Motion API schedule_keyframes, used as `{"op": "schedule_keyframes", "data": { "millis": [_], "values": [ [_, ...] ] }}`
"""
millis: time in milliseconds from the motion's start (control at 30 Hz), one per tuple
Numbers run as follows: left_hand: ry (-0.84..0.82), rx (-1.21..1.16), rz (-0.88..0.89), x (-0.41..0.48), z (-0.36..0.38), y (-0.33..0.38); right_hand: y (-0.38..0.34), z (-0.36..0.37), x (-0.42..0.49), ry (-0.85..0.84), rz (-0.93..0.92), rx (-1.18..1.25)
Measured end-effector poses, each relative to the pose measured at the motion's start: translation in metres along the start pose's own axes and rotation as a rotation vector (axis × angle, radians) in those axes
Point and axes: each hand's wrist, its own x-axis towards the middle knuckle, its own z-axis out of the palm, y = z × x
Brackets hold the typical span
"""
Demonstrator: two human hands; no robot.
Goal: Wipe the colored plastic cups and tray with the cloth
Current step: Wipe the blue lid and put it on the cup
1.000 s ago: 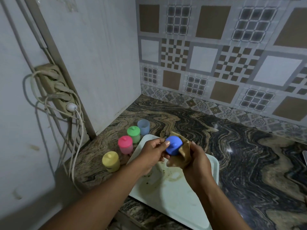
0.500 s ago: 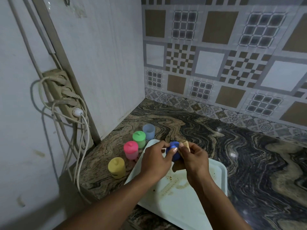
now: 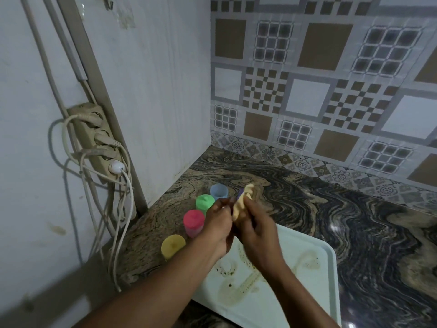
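A blue cup (image 3: 240, 192), all but swallowed by a tan cloth (image 3: 240, 205), is rubbed between a person's two hands above the far corner of a white tray (image 3: 314, 256); only a sliver of blue shows at the top of the bundle. The right hand (image 3: 257, 237) is curled round the cloth and presses it over the cup; the left hand (image 3: 218, 221) seems to grip the cup from the other side with bent fingers, though blur hides the exact hold. A second ago the cup's rounded end stood plainly exposed in the left hand with the cloth lying behind it; now the cloth has closed over it and both hands are smeared with motion, which suggests the wipe of this cup is in full swing, not finished.

Four more cups stand upside down in a row on the counter (image 3: 354, 221) just left of the tray: pale blue (image 3: 219, 191), green (image 3: 204, 202), pink (image 3: 194, 221), yellow (image 3: 173, 245); whether they are already wiped cannot be told. The tray carries brown streaks (image 3: 238, 287) and dark specks, so its cleaning is likely yet to come. A loaded power strip (image 3: 94, 140) hangs on the wall to the left, cords trailing towards the counter edge.
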Motion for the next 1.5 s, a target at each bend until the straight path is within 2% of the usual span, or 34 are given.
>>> {"op": "schedule_keyframes", "data": {
  "millis": [33, 100, 200, 267, 400, 467, 533, 600, 667, 767, 833, 867, 933, 967, 1067, 1133, 1267, 1367, 1433, 1500],
  "values": [
    [-0.003, -0.043, -0.021, 0.001, -0.003, 0.006, 0.007, 0.004, -0.001, -0.030, -0.110, -0.134],
    [0.012, -0.090, -0.032, 0.004, -0.011, 0.015, 0.013, 0.000, 0.003, -0.100, -0.257, -0.255],
    [0.017, -0.069, -0.025, 0.007, -0.022, 0.023, 0.007, -0.012, 0.016, -0.194, -0.383, -0.449],
    [0.001, -0.059, -0.031, 0.008, -0.021, 0.026, 0.002, -0.016, 0.028, -0.113, -0.378, -0.519],
    [-0.045, -0.055, -0.023, 0.012, -0.019, 0.032, -0.002, 0.003, 0.032, 0.149, -0.295, -0.475],
    [-0.044, -0.040, -0.013, 0.016, -0.020, 0.030, 0.006, 0.020, 0.024, 0.153, -0.277, -0.432],
    [0.016, 0.032, 0.017, 0.021, -0.026, 0.025, 0.005, 0.026, 0.018, 0.110, -0.144, -0.366],
    [0.075, 0.148, 0.088, 0.027, -0.033, 0.022, 0.000, 0.024, 0.018, 0.023, 0.032, -0.180],
    [0.134, 0.341, 0.232, 0.031, -0.040, 0.023, -0.006, 0.018, 0.022, -0.017, 0.269, 0.187],
    [0.189, 0.562, 0.385, 0.028, -0.045, 0.029, -0.009, 0.009, 0.033, 0.193, 0.585, 0.725],
    [0.190, 0.680, 0.423, 0.023, -0.045, 0.029, -0.016, 0.009, 0.038, 0.329, 0.664, 0.953],
    [0.177, 0.703, 0.434, 0.022, -0.044, 0.027, -0.019, 0.010, 0.039, 0.320, 0.665, 0.990],
    [0.140, 0.655, 0.423, 0.021, -0.040, 0.020, -0.024, 0.019, 0.036, 0.208, 0.592, 0.924],
    [0.116, 0.607, 0.400, 0.019, -0.037, 0.019, -0.025, 0.025, 0.032, 0.150, 0.503, 0.782],
    [0.025, 0.499, 0.328, 0.021, -0.035, 0.020, -0.005, 0.036, 0.023, 0.073, 0.088, 0.129],
    [-0.046, 0.439, 0.230, 0.022, -0.038, 0.024, 0.006, 0.031, 0.025, 0.099, -0.028, -0.095],
    [-0.140, 0.295, -0.033, 0.023, -0.045, 0.032, 0.005, 0.015, 0.029, 0.090, -0.041, -0.173],
    [-0.173, 0.301, -0.059, 0.025, -0.046, 0.034, 0.008, 0.012, 0.031, 0.159, 0.009, -0.252],
    [-0.192, 0.332, -0.033, 0.023, -0.042, 0.031, 0.017, 0.016, 0.034, 0.286, 0.171, -0.175],
    [-0.194, 0.351, -0.002, 0.022, -0.040, 0.027, 0.024, 0.018, 0.041, 0.443, 0.431, 0.081]
  ]
}}
